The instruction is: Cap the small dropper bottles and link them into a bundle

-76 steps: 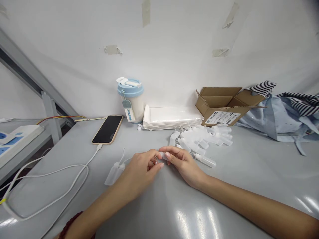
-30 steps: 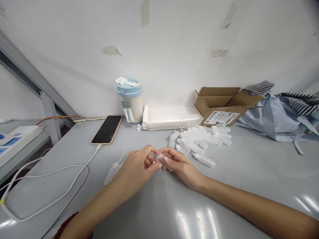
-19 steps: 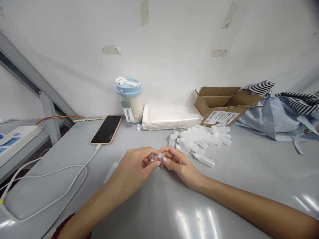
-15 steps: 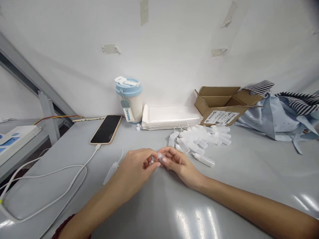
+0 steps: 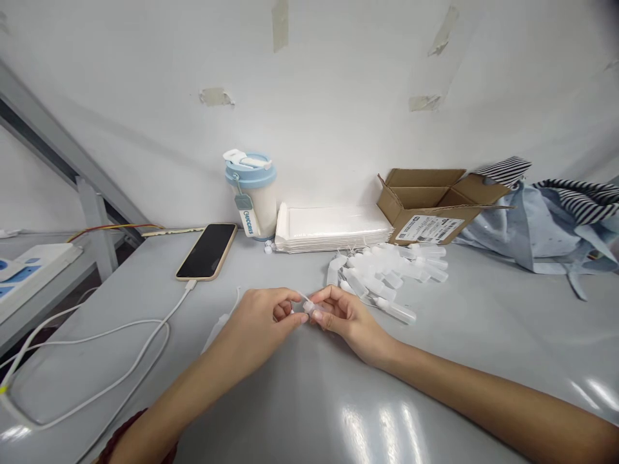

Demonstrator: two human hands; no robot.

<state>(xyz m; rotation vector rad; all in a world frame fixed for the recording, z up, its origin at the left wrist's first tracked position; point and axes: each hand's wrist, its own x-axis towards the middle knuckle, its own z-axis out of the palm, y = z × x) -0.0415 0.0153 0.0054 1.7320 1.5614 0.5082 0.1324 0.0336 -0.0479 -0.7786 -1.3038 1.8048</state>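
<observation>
Right hand [image 5: 355, 325] closed on small translucent bottle [image 5: 316, 310], near side of carton [image 5: 428, 222] and left of it. Left hand [image 5: 261, 325] half-curled at bottle's neck, grip unclear. Grey counter [image 5: 483, 328] beneath. Carton open-flapped, bottom hidden. Left of carton, lidded cup [image 5: 265, 205], contents hidden. Just before carton, loose bottles [image 5: 374, 283].

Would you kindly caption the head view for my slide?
Left hand and right hand meet at a translucent bottle near a bottle pile.
</observation>
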